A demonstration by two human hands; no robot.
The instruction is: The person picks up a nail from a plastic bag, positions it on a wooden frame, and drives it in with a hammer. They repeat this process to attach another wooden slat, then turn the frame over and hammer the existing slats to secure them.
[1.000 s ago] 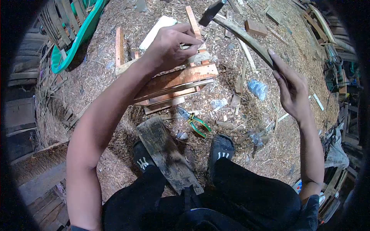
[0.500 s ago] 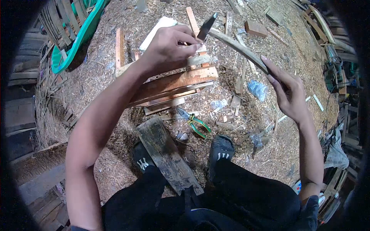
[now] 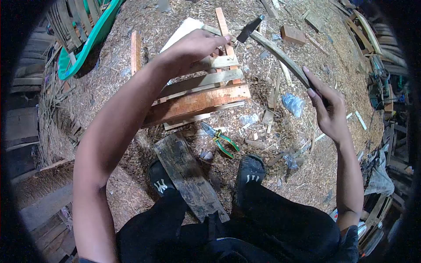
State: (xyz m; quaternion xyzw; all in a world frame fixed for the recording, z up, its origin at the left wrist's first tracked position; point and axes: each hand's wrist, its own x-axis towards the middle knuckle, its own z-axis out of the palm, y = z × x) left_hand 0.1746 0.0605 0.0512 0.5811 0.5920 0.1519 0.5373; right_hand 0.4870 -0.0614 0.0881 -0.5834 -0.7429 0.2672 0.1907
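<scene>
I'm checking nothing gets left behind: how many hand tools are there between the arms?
2: the hammer, in the right hand, and the pliers, on the floor near the slatted wooden frame. Others may be hidden beneath it.

Pale wood shavings and scattered offcuts blanket the floor [image 3: 322, 175], where a crumpled bluish plastic scrap [image 3: 293, 104] and a brown block [image 3: 293, 34] also lie. At the upper left, a green container [image 3: 93, 46] holds upright wooden slats [image 3: 70, 26], while piled planks [image 3: 48, 206] line the left side. On the right, a greyish cloth [image 3: 380, 177] hangs beside more timber, and light falls brightest mid-floor, leaving both sides dim.
</scene>
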